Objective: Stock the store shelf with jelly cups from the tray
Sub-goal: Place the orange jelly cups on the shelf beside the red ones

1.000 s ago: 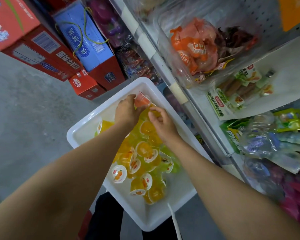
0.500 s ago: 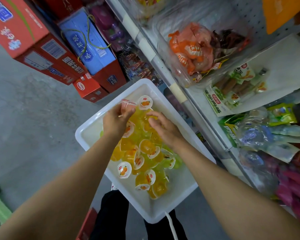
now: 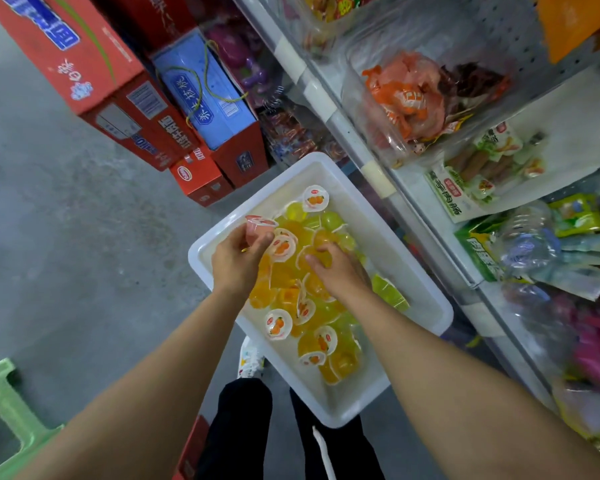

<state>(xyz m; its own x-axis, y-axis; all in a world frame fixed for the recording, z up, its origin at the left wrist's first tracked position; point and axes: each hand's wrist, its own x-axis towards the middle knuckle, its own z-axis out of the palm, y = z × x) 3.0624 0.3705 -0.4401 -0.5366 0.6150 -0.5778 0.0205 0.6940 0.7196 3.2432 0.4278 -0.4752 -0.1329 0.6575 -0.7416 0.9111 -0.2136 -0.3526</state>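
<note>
Looking down, head view: both hands are in the white tray (image 3: 426, 299), which sits beside the store shelf (image 3: 388, 188).
Left hand (image 3: 236, 261): fingers curled round a pink jelly cup (image 3: 258, 227), lifted a little above the pile, and touching an orange-lidded cup (image 3: 282, 247) just beside it.
Right hand (image 3: 340, 271): fingers bent down onto the yellow jelly cups (image 3: 326, 327) in mid-tray; whether it grips one, I cannot tell.
Hands: near each other, not touching.
Jelly cups: heaped along the tray's middle, yellow, orange and green, some lids up.
Shelf: snack packets (image 3: 478, 174) and an orange bag (image 3: 406, 95) on it.
Floor: red boxes (image 3: 118, 109), a blue box (image 3: 205, 95), a green stool (image 3: 7, 407).
</note>
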